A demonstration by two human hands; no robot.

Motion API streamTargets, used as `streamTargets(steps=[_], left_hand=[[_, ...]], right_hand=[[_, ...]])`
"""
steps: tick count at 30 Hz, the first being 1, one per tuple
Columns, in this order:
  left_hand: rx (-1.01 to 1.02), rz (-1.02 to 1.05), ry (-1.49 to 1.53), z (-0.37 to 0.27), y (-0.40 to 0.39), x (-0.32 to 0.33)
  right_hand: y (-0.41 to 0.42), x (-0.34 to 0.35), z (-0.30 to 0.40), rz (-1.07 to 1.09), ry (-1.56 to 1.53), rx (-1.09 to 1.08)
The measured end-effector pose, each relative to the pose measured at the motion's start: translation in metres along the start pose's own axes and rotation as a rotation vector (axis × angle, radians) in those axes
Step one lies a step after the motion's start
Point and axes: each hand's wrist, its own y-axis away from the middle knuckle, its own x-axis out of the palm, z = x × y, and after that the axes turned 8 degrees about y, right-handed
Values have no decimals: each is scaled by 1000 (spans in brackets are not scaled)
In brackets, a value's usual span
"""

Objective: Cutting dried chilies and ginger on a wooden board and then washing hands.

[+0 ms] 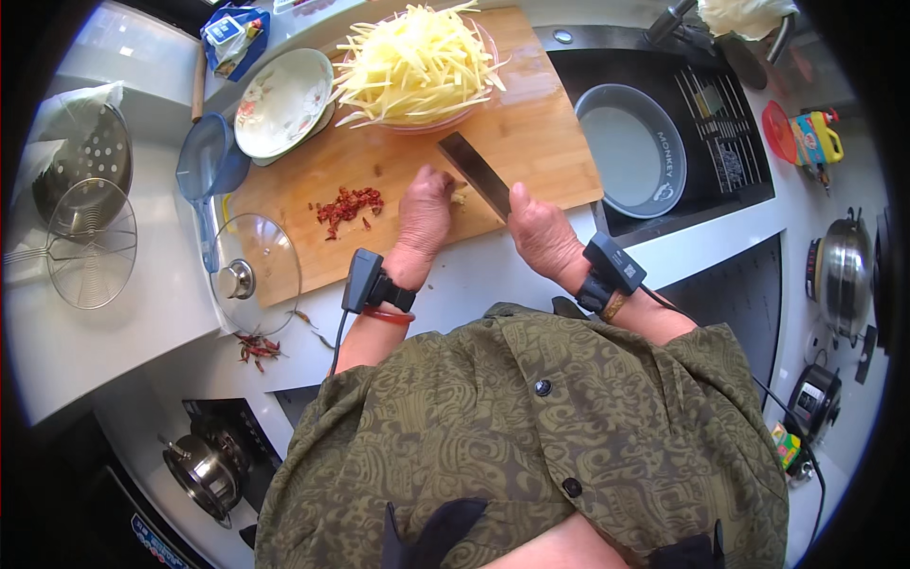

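My right hand [538, 226] is closed around the handle of a kitchen knife [475, 171], whose broad dark blade slants up and left over the wooden cutting board [547, 146]. Left of the blade, my left hand [425, 208] rests on the board with its fingers curled against small pale pieces [459, 195], perhaps garlic or ginger; whether it pinches them is hidden. A heap of chopped dried red chillies [350, 207] lies on the board to the left. At the board's far side stands a bowl piled with potato strips [419, 64].
Floral bowls [283, 103] and a blue strainer or ladle [206, 160] stand left of the board. A glass lid [257, 284] overlaps its left corner, near whole dried chillies [259, 351]. A grey basin of cloudy water [629, 149] sits in the sink at right.
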Motion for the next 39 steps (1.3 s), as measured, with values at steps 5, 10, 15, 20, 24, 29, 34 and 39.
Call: streamTargets(steps=[5,10,15,20,24,29,34,39], left_hand=[[-35,-96,38,18,4,-7],[-9,-67,26,18,11,-18],[-5,-95,85,32,8,-16],[-73,-152,129,24,0,-14],[33,-276,29,28,3,-13],[-101,-218,56,34,14,-16],[-117,-202,23,21,13,-11],[-125,-205,-31,16,7,-7]], right_hand=[[-1,-2,-1,12,-10,18],[-2,-4,0,28,9,-30],[-3,-4,3,28,69,-110],[-7,-7,4,54,82,-137],[-10,-8,3,100,99,-145],[-19,-15,3,181,41,-141],[-24,-16,3,195,21,-109],[-22,-15,5,194,45,-109]])
